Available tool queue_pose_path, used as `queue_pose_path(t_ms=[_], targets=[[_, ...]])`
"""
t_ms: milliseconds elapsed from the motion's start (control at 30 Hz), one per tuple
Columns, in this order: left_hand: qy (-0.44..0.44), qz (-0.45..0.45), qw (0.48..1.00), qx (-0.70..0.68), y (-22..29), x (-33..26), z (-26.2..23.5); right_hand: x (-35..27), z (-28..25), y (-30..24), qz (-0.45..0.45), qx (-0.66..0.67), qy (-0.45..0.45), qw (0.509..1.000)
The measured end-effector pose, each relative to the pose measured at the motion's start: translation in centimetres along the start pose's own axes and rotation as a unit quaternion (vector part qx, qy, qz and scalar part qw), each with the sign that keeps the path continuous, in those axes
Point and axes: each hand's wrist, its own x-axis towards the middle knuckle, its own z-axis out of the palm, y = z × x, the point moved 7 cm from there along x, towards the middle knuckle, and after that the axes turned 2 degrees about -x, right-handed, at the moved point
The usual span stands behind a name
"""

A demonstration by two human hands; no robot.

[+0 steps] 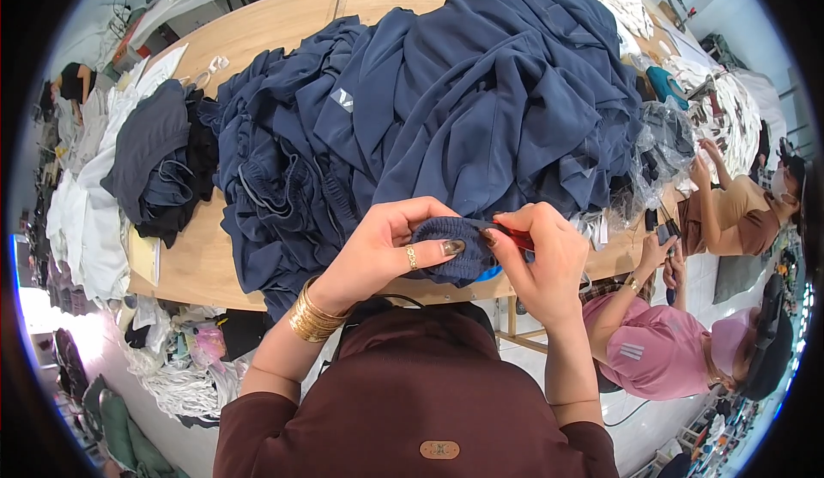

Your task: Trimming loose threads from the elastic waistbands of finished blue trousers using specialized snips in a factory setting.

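Observation:
My left hand (384, 251) is closed on a gathered elastic waistband (468, 259) of navy fabric, its thumb lying across the ribbed band. Close against the band's right side, my right hand (546, 259) pinches a small red-handled tool (520, 239). The fingers cover most of that tool, so its tip and exact kind are hidden. Just beyond both hands, a large heap of navy garments (506, 92) spreads over the wooden table (283, 15). More gathered waistbands show on the heap's left side.
Dark folded garments (154, 148) lie at the table's left, beside white cloth (86, 212). Clear plastic bags (665, 139) sit at the right edge. Two people work on the right, one in a pink top (652, 349). A blue round thing (489, 273) shows below my hands.

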Motion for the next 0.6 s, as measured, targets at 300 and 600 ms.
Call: queue_pose_path(t_ms=[300, 600], targets=[[0.034, 0.024, 0.999, 0.032, 0.2, -0.1, -0.7, -0.9, 1.7, 3.9, 0.203, 0.334, 0.002, 0.92], [-0.039, 0.118, 0.954, 0.273, 0.4, -0.1, -1.2, -1.0, 2.7, 3.9, 0.197, 0.278, -0.174, 0.924]])
